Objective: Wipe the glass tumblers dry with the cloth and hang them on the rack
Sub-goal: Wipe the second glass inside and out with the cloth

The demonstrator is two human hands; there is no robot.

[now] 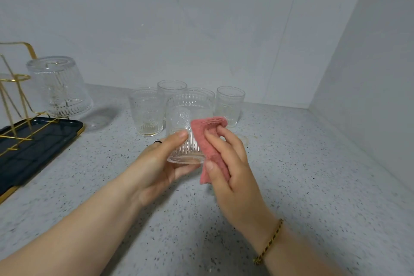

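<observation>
Over the middle of the speckled tabletop (291,163), the left hand (156,163) grips a ribbed tumbler (186,119) with its thumb and fingers wrapped round the glass. The right hand (228,163) pinches a pink cloth (206,132) and holds it against the glass's right side. Four more tumblers (146,112) stand upright just behind, near the back edge. At the left edge an upturned tumbler (58,87) hangs on the gold rack (13,87) over a dark tray (40,141).

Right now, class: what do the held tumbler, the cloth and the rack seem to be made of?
Held tumbler: clear ribbed glass, see-through, glossy. Cloth: pink textile, matte, knit-like texture, soft folds. Rack: thin gold-coloured rods, probably metal, shiny.
</observation>
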